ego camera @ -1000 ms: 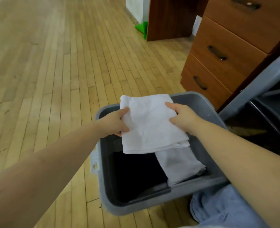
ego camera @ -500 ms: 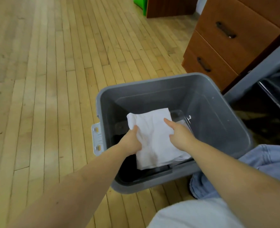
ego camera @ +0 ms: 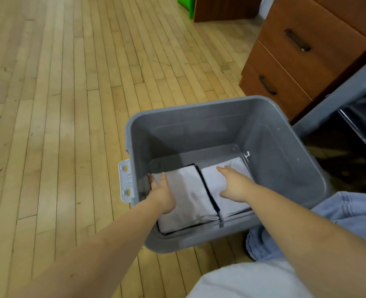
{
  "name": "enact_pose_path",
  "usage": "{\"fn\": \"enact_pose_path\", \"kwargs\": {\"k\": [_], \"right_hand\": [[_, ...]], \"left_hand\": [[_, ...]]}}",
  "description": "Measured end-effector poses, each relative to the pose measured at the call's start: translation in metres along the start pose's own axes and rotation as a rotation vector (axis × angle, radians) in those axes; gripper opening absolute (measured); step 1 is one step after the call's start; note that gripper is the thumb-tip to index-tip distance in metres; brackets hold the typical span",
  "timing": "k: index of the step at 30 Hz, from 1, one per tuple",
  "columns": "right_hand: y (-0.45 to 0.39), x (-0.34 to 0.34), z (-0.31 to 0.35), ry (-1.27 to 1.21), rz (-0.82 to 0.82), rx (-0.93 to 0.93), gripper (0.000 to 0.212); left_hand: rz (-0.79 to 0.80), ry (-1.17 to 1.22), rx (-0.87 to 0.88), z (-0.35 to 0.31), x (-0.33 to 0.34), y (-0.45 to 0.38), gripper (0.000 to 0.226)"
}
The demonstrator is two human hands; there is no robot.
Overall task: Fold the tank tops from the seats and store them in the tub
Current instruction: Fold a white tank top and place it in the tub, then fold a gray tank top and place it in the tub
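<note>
Folded white tank tops are lying in two stacks side by side on the bottom of the grey plastic tub (ego camera: 274,134). The left stack (ego camera: 186,196) is sitting under the left hand (ego camera: 161,193), whose fingers are stretching flat over its near-left corner, fingertips reaching the stack's far edge by the tub's left wall. The right stack (ego camera: 227,175) is lying under the right hand (ego camera: 234,183), which is pressing down on it with straight, spread fingers. Neither hand is gripping any cloth. Dark edges are showing along the gap between the two stacks and beneath the left one. The tub is standing on the wooden plank floor (ego camera: 59,104), with a pale latch (ego camera: 125,183) sticking out of its left wall. A wooden drawer unit (ego camera: 302,57) is standing beyond the tub on the right.
</note>
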State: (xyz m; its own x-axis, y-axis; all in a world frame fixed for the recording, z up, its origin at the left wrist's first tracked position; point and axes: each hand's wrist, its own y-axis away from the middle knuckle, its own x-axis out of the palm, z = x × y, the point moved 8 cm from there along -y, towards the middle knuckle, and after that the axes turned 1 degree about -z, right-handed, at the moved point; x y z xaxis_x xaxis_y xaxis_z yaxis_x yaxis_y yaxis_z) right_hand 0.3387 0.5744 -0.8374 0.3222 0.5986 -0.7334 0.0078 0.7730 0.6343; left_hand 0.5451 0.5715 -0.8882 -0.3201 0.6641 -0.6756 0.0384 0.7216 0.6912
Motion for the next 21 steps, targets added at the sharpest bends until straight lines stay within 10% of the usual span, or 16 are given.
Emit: {"fn": "enact_pose_path", "kwargs": {"k": [21], "right_hand": [[0.065,-0.091,-0.024,0.139,-0.221,-0.120,0.038]], "left_hand": [[-0.217,-0.404,0.591,-0.198,-0.064,0.070,0.039]]}}
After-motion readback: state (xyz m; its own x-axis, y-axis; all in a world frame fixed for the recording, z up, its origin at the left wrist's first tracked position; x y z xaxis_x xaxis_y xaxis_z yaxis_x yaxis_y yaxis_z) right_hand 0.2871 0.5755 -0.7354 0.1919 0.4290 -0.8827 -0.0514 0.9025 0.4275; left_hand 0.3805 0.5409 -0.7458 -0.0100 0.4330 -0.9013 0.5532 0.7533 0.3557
